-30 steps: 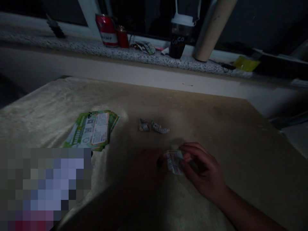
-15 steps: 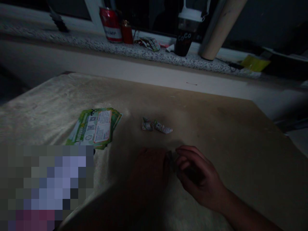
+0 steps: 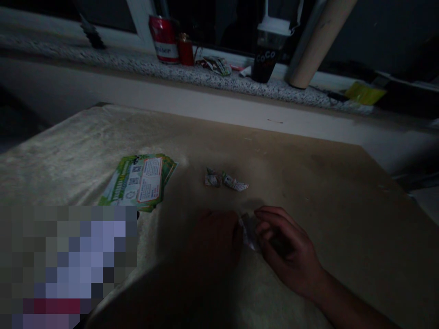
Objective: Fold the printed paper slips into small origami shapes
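Note:
Between my two hands is a small, dark, slightly shiny piece of wrapper (image 3: 249, 233), dimly lit. My left hand (image 3: 216, 237) lies in deep shadow, fingers curled, gripping the piece's left edge. On the other side, my right hand (image 3: 288, 249) has its fingers bent, with thumb and fingertips on the right edge. Just beyond the hands, two folded printed wrapper pieces lie on the table: one squarish wrapper (image 3: 212, 178) and one longer wrapper strip (image 3: 235, 182). Fingertip details of the left hand are lost in the dark.
A stack of green printed cards (image 3: 137, 183) lies left on the cloth-covered table (image 3: 308, 173). Along the granite windowsill (image 3: 212, 78) stand a red can (image 3: 165, 41), an orange bottle (image 3: 185, 49), a lidded cup (image 3: 265, 59) and a cardboard tube (image 3: 318, 45). The lower left is pixelated.
More of the wrapper piece shows between my hands, which are slightly farther apart. The whole view has shifted a little, moving things slightly right and down.

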The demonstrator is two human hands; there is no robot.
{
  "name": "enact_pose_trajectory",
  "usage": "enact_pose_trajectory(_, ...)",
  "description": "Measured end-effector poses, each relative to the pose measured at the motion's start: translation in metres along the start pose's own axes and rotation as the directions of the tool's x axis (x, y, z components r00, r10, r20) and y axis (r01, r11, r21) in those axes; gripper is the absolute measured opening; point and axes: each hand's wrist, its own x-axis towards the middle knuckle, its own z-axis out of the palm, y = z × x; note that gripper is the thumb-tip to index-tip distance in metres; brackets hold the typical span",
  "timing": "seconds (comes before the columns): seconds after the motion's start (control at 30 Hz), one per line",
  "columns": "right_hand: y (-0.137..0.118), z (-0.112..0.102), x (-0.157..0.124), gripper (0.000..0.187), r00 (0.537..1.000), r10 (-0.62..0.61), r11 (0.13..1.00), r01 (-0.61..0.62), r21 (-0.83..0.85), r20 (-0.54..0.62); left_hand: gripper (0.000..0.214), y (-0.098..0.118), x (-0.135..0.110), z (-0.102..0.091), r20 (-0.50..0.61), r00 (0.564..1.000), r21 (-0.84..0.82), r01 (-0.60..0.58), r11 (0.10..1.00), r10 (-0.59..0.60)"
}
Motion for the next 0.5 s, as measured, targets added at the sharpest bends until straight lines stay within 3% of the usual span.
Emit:
enact_pose_trajectory(0.23, 0.008, -0.004, 0.002, 0.033, 0.998, -0.051, 0.973, 0.054, -0.225, 0.021, 0.023, -0.004, 0.002, -0.004, 0.052, 0.999, 0.023, -0.009, 1.000, 0.008)
enact_pose_trajectory(0.5, 0.003, -0.005, 0.005, 0.031, 0.962, -0.051, 0.913, 0.153, -0.377, 0.268, 0.024, -0.010, 0.002, -0.012, 0.131, 0.990, 0.057, -0.055, 0.997, 0.047)
